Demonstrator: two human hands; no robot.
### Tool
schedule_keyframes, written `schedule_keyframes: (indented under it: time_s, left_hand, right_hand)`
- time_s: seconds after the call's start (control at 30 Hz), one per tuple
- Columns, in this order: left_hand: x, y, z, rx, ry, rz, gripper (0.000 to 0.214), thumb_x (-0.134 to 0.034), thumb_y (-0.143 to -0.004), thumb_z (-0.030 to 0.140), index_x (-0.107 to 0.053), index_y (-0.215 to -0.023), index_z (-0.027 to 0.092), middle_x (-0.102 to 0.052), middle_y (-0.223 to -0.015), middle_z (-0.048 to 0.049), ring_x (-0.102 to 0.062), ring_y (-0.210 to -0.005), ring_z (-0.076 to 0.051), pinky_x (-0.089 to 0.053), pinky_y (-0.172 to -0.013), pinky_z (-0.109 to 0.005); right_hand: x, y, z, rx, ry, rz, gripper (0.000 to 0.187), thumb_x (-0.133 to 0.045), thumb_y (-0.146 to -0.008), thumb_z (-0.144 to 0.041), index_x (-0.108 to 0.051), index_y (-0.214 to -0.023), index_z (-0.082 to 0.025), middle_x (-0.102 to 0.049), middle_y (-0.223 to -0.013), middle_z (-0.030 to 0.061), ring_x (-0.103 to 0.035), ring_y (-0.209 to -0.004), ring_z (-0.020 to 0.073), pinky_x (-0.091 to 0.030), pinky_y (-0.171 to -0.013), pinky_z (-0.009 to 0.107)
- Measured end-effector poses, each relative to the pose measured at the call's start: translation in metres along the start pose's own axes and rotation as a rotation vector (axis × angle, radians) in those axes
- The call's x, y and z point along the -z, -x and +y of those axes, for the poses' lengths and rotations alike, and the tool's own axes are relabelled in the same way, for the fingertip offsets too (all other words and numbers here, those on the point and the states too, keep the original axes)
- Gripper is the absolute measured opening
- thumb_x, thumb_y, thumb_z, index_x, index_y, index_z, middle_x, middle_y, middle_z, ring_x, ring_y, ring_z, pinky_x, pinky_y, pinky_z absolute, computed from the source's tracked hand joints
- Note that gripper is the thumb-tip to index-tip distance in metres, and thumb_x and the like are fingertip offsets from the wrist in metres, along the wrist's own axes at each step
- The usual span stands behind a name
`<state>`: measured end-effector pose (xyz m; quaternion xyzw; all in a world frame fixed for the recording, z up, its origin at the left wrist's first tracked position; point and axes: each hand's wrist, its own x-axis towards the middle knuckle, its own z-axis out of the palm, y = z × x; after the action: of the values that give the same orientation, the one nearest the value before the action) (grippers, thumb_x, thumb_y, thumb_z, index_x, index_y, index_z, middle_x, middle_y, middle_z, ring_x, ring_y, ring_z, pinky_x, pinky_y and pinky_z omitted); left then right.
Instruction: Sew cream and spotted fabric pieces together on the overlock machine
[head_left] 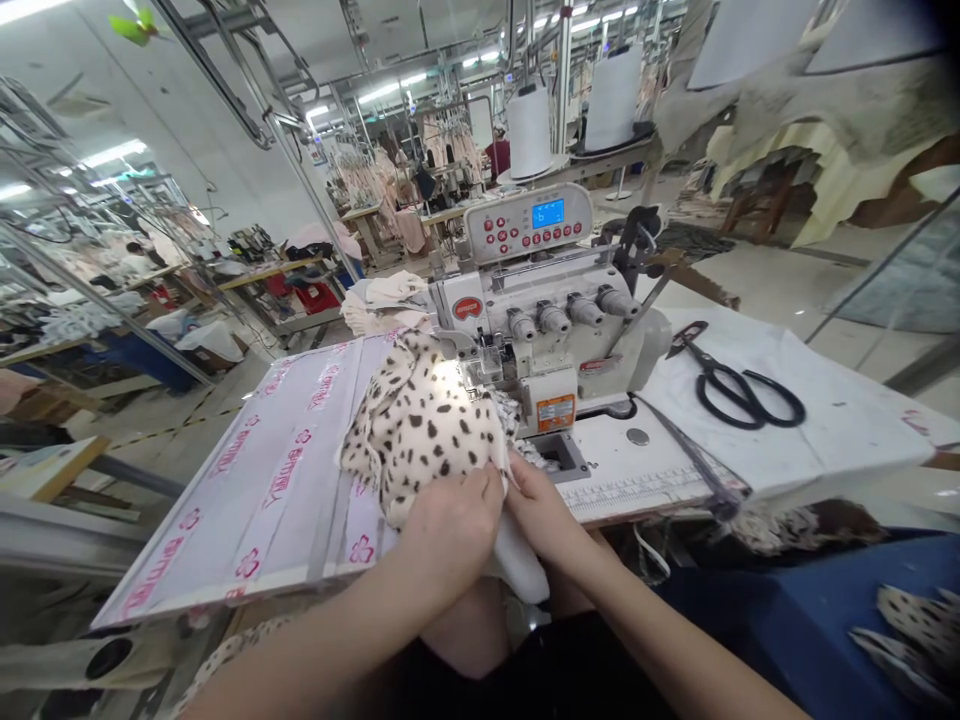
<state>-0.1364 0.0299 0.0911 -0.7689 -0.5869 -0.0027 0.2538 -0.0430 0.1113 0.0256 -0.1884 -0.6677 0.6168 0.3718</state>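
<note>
A cream fleece fabric with dark spots (424, 425) lies bunched on the table, its far end under the presser foot of a white overlock sewing machine (532, 330). My left hand (450, 530) presses and grips the near part of the bunch. My right hand (536, 505) pinches the fabric's edge just in front of the machine's needle area, close to my left hand. A white fabric layer (521, 560) hangs below both hands. The needle and the seam are hidden by the fabric.
A printed plastic-covered board (255, 480) extends left of the machine. Black-handled scissors (739, 395) lie on a white sheet to the right. Folded pale fabric (382, 300) sits behind the machine. Spotted pieces (911, 635) lie on blue cloth at lower right. Other sewing stations and a distant worker stand behind.
</note>
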Motion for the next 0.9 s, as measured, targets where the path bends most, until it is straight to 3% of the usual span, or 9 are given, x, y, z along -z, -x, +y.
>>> schedule_keyframes:
  time_s: [0.07,0.2,0.3,0.47,0.67,0.9]
  left_hand:
    - [-0.001,0.005,0.002,0.107,0.045,0.009,0.030,-0.041,-0.076,0.005,-0.052,-0.104,0.007,-0.059,-0.070,-0.0058,-0.057,-0.057,-0.018,-0.047,-0.048,-0.028]
    - [0.001,0.030,0.014,0.318,0.374,0.066,0.024,-0.039,-0.085,0.018,-0.047,-0.108,0.015,-0.063,-0.087,-0.0065,-0.061,-0.069,-0.017,-0.050,-0.058,-0.028]
    - [0.002,0.053,0.028,0.369,0.541,0.101,0.013,-0.042,-0.085,0.020,-0.048,-0.095,0.017,-0.060,-0.076,-0.0031,-0.058,-0.064,-0.015,-0.047,-0.056,-0.026]
    - [0.003,0.073,0.043,0.252,0.638,0.218,0.010,-0.047,-0.080,0.009,-0.051,-0.086,0.016,-0.056,-0.082,-0.0052,-0.052,-0.077,-0.016,-0.045,-0.069,-0.030]
    - [0.007,0.070,0.043,0.105,0.708,0.327,0.016,-0.046,-0.080,0.005,-0.053,-0.092,0.013,-0.056,-0.080,-0.0065,-0.046,-0.072,-0.015,-0.042,-0.064,-0.029]
    - [0.024,0.074,0.046,0.150,0.788,0.327,0.019,-0.047,-0.079,0.003,-0.055,-0.093,0.013,-0.056,-0.081,-0.0064,-0.048,-0.077,-0.016,-0.043,-0.068,-0.030]
  right_hand:
    - [-0.001,0.010,-0.002,-0.059,-0.020,0.004,0.024,-0.044,-0.084,-0.023,-0.057,-0.104,-0.018,-0.063,-0.102,0.0060,-0.056,-0.096,0.0206,-0.042,-0.089,0.036]
    - [-0.002,0.041,-0.007,-0.185,-0.094,-0.041,0.026,-0.047,-0.086,-0.031,-0.054,-0.108,-0.019,-0.061,-0.108,0.0070,-0.056,-0.098,0.0210,-0.043,-0.090,0.037]
    - [-0.003,0.064,-0.013,-0.216,-0.138,-0.079,0.028,-0.047,-0.087,-0.030,-0.052,-0.113,-0.021,-0.060,-0.111,0.0054,-0.054,-0.104,0.0203,-0.041,-0.093,0.036]
    - [-0.005,0.096,-0.023,-0.252,-0.154,-0.129,0.025,-0.048,-0.086,-0.029,-0.054,-0.108,-0.019,-0.061,-0.104,0.0047,-0.056,-0.096,0.0189,-0.044,-0.089,0.033]
    - [-0.011,0.116,-0.036,-0.349,-0.173,-0.137,0.018,-0.052,-0.083,-0.032,-0.057,-0.079,-0.016,-0.058,-0.063,-0.0008,-0.056,-0.057,0.0113,-0.048,-0.056,0.022]
    - [-0.010,0.121,-0.054,-0.300,-0.069,-0.122,0.024,-0.050,-0.084,-0.034,-0.055,-0.070,-0.016,-0.055,-0.061,-0.0008,-0.050,-0.048,0.0082,-0.041,-0.047,0.019]
